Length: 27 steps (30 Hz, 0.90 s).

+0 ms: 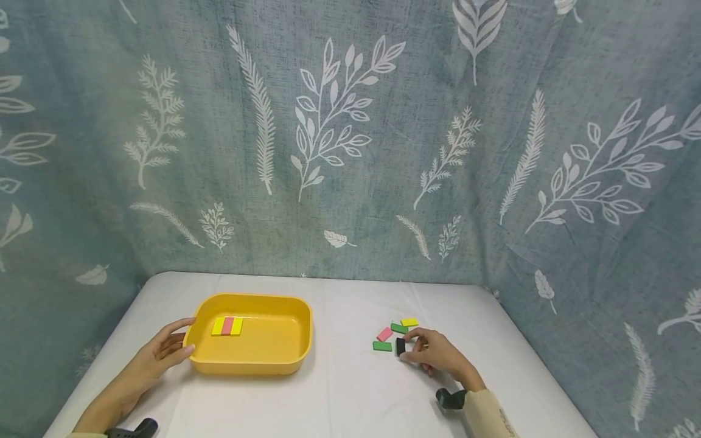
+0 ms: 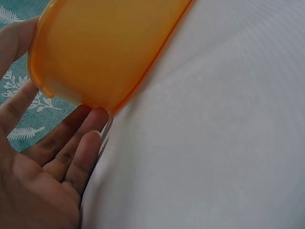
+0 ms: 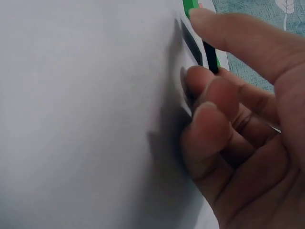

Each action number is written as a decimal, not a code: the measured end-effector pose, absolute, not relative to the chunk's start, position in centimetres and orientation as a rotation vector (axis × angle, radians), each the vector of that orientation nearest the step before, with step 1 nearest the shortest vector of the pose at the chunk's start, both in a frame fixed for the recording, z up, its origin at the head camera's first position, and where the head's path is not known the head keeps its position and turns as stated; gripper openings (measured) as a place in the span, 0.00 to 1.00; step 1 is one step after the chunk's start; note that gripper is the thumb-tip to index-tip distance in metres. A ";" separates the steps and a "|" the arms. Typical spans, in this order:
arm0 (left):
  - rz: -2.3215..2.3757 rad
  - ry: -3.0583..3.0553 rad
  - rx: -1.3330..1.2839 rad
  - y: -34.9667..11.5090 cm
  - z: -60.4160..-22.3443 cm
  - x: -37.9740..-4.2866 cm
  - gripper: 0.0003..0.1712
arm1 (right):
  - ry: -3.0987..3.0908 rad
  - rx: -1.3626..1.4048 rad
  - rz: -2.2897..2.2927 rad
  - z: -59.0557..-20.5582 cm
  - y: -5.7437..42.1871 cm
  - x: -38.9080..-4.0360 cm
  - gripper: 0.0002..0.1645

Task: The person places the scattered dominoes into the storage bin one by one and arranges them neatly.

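Note:
My left hand (image 1: 156,353) holds the left end of a yellow plastic tray (image 1: 252,368), thumb and fingers spread along its rim and wall. In the left wrist view, fingertips touch the tray (image 2: 109,52) near its underside. Two yellow blocks (image 1: 218,326) with a pink block (image 1: 227,326) between them lie side by side inside it. At the right, my right hand (image 1: 438,353) pinches a small black block (image 1: 401,347) between thumb and index finger. The right wrist view shows the black block (image 3: 209,57) partly hidden by the fingers, the other fingers curled.
Around the black block lie two green blocks (image 1: 382,346), a pink block (image 1: 385,334) and a yellow block (image 1: 409,322). A white cloth (image 1: 350,389) covers the table. Behind it hangs a blue-green leaf-patterned curtain (image 1: 372,231).

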<state>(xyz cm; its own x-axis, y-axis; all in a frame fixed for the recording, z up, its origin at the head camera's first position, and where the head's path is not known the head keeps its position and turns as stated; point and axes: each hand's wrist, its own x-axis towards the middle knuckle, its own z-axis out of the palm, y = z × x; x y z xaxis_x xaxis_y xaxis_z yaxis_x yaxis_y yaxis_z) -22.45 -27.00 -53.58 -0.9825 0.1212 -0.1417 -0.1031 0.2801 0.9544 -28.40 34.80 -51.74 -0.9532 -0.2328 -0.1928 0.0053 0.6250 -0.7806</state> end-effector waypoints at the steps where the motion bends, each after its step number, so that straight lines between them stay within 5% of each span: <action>1: 1.777 2.356 0.011 -27.0 -53.6 -22.5 0.46 | 2.580 -0.182 -1.245 -51.8 34.8 -28.4 0.33; 27: 1.784 2.339 -0.025 -26.8 -53.5 -22.3 0.47 | 2.691 -0.319 -1.347 -50.2 31.3 -28.2 0.33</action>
<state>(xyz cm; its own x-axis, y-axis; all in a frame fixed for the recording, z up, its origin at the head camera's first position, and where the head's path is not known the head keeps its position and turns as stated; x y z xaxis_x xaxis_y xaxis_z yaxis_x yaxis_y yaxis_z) -22.35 -26.83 -53.48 -0.9800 0.1070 -0.1677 -0.1334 0.2719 0.9530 -28.19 31.29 -50.23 -0.9712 -0.2382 -0.0091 -0.1353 0.5827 -0.8014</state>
